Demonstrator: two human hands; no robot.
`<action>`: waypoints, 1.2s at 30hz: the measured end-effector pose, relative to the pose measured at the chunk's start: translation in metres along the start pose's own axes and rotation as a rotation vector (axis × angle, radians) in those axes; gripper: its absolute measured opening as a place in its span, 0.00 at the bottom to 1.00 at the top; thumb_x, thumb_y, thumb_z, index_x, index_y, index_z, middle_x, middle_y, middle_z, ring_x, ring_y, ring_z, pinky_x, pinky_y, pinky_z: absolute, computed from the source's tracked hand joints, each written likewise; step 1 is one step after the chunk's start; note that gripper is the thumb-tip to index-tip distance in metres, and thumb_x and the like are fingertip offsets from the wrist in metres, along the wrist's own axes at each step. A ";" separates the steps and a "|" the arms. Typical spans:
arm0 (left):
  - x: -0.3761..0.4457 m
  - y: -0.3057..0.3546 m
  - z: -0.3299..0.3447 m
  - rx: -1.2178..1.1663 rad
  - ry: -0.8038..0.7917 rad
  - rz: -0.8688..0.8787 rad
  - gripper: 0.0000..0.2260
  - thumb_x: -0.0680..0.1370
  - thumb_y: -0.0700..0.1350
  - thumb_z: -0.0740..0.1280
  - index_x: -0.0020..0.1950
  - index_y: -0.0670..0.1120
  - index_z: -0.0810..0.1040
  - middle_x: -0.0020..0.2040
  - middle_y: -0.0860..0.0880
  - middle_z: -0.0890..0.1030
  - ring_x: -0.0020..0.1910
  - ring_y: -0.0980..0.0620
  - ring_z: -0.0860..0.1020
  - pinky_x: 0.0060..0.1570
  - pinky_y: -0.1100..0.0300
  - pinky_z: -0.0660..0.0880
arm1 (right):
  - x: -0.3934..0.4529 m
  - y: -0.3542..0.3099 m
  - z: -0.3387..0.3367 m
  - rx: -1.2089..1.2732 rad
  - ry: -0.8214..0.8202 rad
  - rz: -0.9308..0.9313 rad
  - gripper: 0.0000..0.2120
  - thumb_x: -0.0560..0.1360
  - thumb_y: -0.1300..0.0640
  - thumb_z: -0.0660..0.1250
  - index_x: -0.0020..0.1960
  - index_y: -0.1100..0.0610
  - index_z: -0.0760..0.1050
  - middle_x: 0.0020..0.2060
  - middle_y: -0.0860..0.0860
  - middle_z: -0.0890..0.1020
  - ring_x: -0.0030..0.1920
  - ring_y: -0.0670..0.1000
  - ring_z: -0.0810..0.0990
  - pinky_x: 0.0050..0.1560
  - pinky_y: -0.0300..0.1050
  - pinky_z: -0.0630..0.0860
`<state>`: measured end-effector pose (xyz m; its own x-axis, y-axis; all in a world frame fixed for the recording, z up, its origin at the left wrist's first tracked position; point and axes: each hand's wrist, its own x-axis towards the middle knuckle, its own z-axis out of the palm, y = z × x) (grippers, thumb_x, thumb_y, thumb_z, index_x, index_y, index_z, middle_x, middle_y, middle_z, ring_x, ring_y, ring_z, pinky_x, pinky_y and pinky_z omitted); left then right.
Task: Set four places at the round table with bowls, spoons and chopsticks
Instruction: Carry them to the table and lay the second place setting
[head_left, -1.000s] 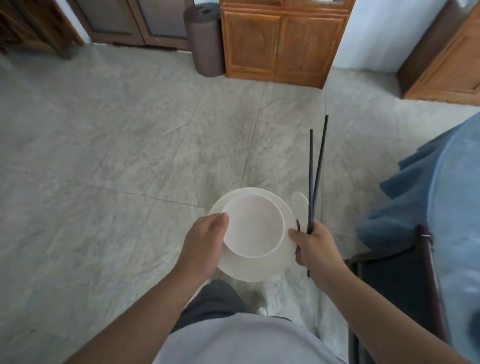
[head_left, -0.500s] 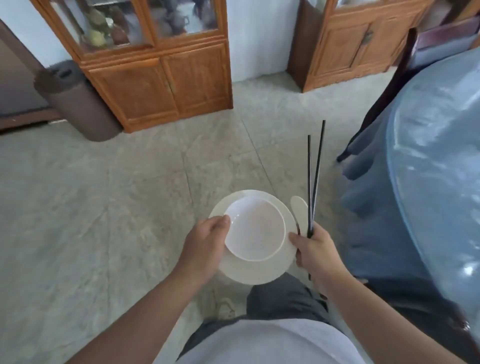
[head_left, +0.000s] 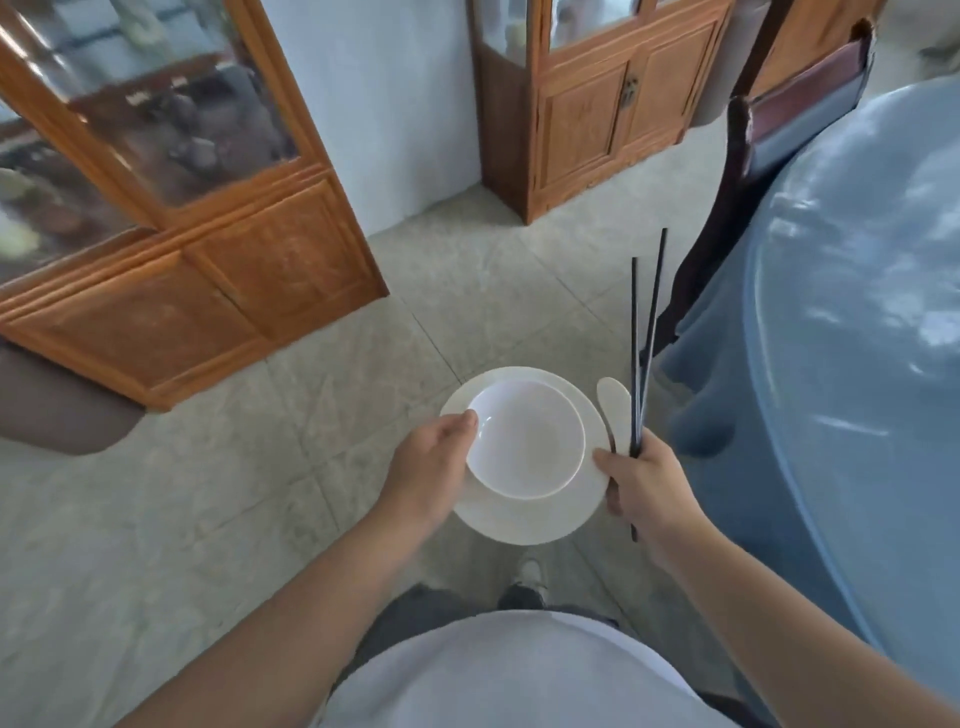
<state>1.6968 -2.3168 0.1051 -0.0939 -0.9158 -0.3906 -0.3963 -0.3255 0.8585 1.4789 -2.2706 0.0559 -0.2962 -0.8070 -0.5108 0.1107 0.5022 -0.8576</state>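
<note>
My left hand (head_left: 431, 467) has its fingers (head_left: 462, 422) curled over the near-left rim of the shallow round white bowl (head_left: 524, 439), thumb on the rim, grasping the bowl and the round white plate (head_left: 519, 519) it sits on. My right hand (head_left: 644, 488) is clenched around two things at once: the pair of thin black chopsticks (head_left: 641, 343), which stick up and away from my fist with their far tips slightly spread, and the white ceramic spoon (head_left: 613, 400), whose scoop shows just left of the chopsticks and just beside the plate's right edge. The thumb of that hand touches the plate's right rim, so I am carrying the plate between both hands, in the air above the floor.

The bowl sits off-centre on the plate, toward the far side. A short end of one chopstick pokes out below my right fist.

To the right stands the round bench (head_left: 857, 364), draped in a glossy blue cloth that hangs down near my right forearm; the stack is not over it but just beside its edge. A dark wooden chair (head_left: 748, 171) stands at the bench's far side. Ahead are the pale tiled floor (head_left: 208, 493) and two orange-brown wooden cabinets with glass doors (head_left: 208, 260), with a white wall between them.
</note>
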 end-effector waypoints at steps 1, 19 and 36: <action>0.019 0.013 0.001 0.016 -0.019 0.008 0.14 0.76 0.61 0.60 0.39 0.60 0.81 0.44 0.59 0.82 0.47 0.62 0.78 0.43 0.64 0.70 | 0.014 -0.014 0.000 0.002 0.010 -0.010 0.07 0.76 0.64 0.65 0.51 0.55 0.76 0.25 0.46 0.76 0.21 0.45 0.68 0.23 0.40 0.66; 0.428 0.228 0.086 0.269 -0.500 0.267 0.17 0.78 0.61 0.58 0.51 0.55 0.82 0.48 0.57 0.83 0.49 0.61 0.78 0.45 0.62 0.71 | 0.303 -0.204 -0.043 0.277 0.491 0.014 0.11 0.75 0.61 0.66 0.46 0.44 0.78 0.33 0.42 0.83 0.32 0.45 0.78 0.29 0.38 0.70; 0.626 0.424 0.336 0.447 -0.854 0.454 0.15 0.75 0.62 0.57 0.42 0.57 0.80 0.47 0.54 0.83 0.49 0.55 0.78 0.50 0.55 0.73 | 0.484 -0.294 -0.228 0.536 0.854 -0.004 0.11 0.76 0.65 0.63 0.47 0.50 0.77 0.28 0.43 0.79 0.24 0.44 0.74 0.23 0.36 0.67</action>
<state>1.1629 -2.9495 0.1132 -0.8578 -0.4044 -0.3172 -0.4462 0.2797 0.8501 1.0867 -2.7384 0.0746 -0.8546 -0.2103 -0.4748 0.4583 0.1244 -0.8801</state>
